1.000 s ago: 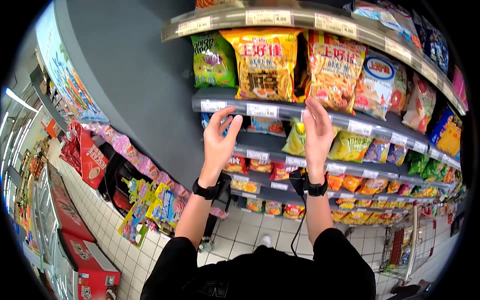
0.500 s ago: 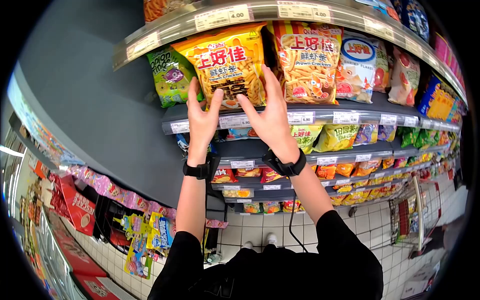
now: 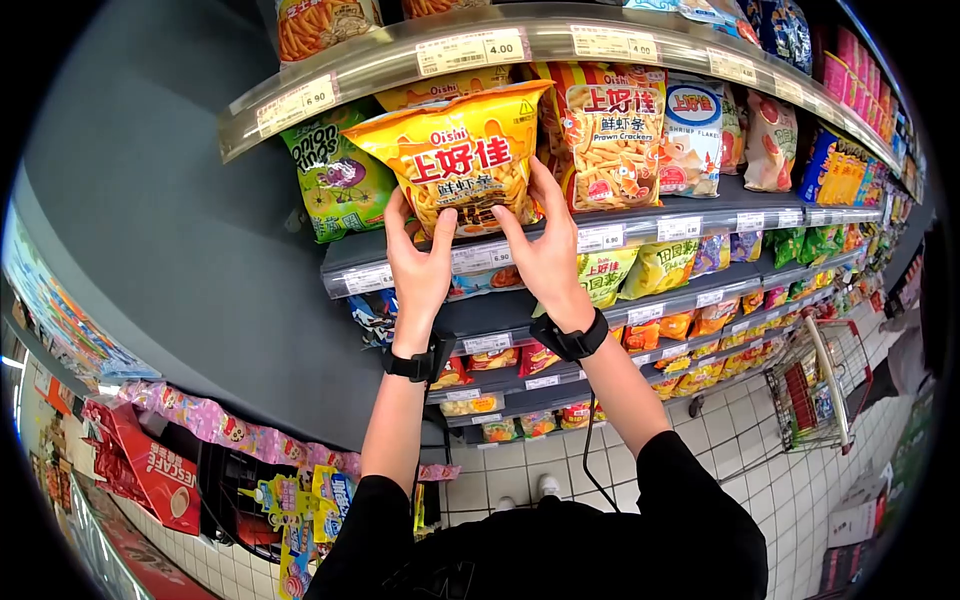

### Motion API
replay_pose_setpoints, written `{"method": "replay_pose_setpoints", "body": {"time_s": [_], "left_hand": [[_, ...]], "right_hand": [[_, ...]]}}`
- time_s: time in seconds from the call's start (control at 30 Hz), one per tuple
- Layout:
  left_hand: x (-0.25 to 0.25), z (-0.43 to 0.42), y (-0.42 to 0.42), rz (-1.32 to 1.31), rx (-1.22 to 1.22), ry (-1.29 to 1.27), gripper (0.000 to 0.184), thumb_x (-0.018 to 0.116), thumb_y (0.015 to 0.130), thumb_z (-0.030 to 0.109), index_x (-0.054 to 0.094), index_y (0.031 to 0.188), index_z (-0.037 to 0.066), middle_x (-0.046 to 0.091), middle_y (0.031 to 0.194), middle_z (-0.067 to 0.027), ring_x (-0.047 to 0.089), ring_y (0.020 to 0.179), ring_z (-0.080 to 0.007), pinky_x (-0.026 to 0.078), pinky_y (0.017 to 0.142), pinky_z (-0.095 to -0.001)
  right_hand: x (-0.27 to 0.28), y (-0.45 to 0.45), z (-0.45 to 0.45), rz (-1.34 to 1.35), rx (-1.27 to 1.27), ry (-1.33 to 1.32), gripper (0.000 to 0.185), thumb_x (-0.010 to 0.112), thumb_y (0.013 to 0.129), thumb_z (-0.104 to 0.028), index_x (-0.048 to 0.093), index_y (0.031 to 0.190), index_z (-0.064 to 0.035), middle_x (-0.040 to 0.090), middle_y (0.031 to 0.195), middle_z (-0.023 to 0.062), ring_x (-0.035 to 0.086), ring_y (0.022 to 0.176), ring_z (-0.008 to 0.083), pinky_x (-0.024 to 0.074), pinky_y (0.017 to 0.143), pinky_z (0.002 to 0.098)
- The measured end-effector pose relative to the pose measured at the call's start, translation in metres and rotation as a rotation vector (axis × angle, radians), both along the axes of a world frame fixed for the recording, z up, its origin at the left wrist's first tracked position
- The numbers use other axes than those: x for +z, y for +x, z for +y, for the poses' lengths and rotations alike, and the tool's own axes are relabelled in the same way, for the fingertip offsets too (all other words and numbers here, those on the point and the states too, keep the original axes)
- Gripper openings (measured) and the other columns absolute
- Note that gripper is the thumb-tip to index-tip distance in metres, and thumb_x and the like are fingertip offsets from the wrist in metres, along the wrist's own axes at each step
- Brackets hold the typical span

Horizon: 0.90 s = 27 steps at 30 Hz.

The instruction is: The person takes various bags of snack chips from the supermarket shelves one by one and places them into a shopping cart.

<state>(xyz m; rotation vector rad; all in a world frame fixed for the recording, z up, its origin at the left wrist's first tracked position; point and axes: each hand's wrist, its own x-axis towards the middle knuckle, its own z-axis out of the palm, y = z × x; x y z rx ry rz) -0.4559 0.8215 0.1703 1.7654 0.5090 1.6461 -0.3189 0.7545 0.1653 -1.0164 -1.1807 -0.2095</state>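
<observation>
Between my hands is a yellow bag of prawn crackers (image 3: 462,150), tilted forward out of its row at the shelf's front edge. My left hand (image 3: 420,265) grips its lower left side, thumb on the front and fingers around the side. On the lower right side, my right hand (image 3: 545,250) holds it the same way. Another yellow bag (image 3: 430,90) stands behind it. To the left leans a green bag of onion rings (image 3: 338,175); to the right is a red-and-yellow bag of prawn crackers (image 3: 612,140).
A metal-edged shelf with price tags (image 3: 470,52) hangs just above the bag. Lower shelves hold several snack bags (image 3: 665,268). A grey panel (image 3: 200,210) rises at left. A shopping cart (image 3: 815,385) stands on the tiled floor at right, near another person (image 3: 905,360).
Both hands have closed on the sides of the yellow bag. It has come forward and tipped toward me, showing another yellow bag behind. The view has shifted slightly.
</observation>
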Motion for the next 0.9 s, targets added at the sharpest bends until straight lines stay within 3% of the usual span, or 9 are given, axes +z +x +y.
{"method": "replay_pose_setpoints", "body": {"time_s": [0.37, 0.53, 0.6, 0.77, 0.9], "left_hand": [[-0.013, 0.002, -0.024, -0.151, -0.129, 0.123, 0.064, 0.071, 0.085, 0.006, 0.033, 0.136, -0.002, 0.045, 0.132, -0.0157, 0.047, 0.121, -0.0238, 0.035, 0.105, -0.0370], [-0.015, -0.012, -0.046, -0.209, -0.159, 0.142, 0.064, 0.071, 0.083, 0.001, 0.035, 0.135, -0.002, 0.049, 0.127, -0.0143, 0.046, 0.120, -0.0233, 0.032, 0.106, -0.0364], [-0.019, -0.017, -0.052, -0.164, -0.125, 0.200, 0.057, 0.068, 0.086, -0.001, 0.037, 0.133, 0.000, 0.052, 0.124, -0.0104, 0.050, 0.115, -0.0191, 0.036, 0.101, -0.0317], [-0.034, -0.049, -0.051, -0.160, -0.213, 0.093, 0.054, 0.070, 0.086, 0.002, 0.041, 0.132, -0.002, 0.053, 0.123, -0.0097, 0.050, 0.115, -0.0191, 0.036, 0.102, -0.0324], [-0.047, -0.083, -0.030, -0.109, -0.340, 0.050, 0.060, 0.072, 0.085, 0.007, 0.041, 0.134, -0.004, 0.053, 0.126, -0.0129, 0.050, 0.116, -0.0207, 0.035, 0.103, -0.0347]], "right_hand": [[-0.009, -0.028, -0.006, 0.027, 0.018, 0.136, 0.065, 0.073, 0.082, -0.007, 0.039, 0.137, 0.0020, 0.052, 0.131, 0.0199, 0.053, 0.122, 0.0288, 0.0413, 0.103, 0.0387], [-0.015, -0.044, -0.028, -0.006, -0.006, 0.145, 0.071, 0.077, 0.078, -0.005, 0.038, 0.138, 0.0005, 0.050, 0.132, 0.0179, 0.052, 0.122, 0.0274, 0.0410, 0.104, 0.0386], [-0.017, -0.049, -0.044, -0.005, 0.010, 0.162, 0.080, 0.080, 0.075, -0.004, 0.034, 0.140, -0.0004, 0.049, 0.132, 0.0168, 0.051, 0.123, 0.0267, 0.0408, 0.104, 0.0384], [-0.034, -0.040, -0.095, -0.058, -0.133, -0.022, 0.104, 0.089, 0.066, -0.019, 0.025, 0.145, 0.0011, 0.046, 0.136, 0.0196, 0.048, 0.126, 0.0279, 0.0381, 0.107, 0.0422], [-0.048, -0.026, -0.147, 0.027, -0.065, -0.137, 0.103, 0.086, 0.069, -0.015, 0.021, 0.147, 0.0024, 0.042, 0.142, 0.0167, 0.044, 0.131, 0.0254, 0.0355, 0.109, 0.0410]]}}
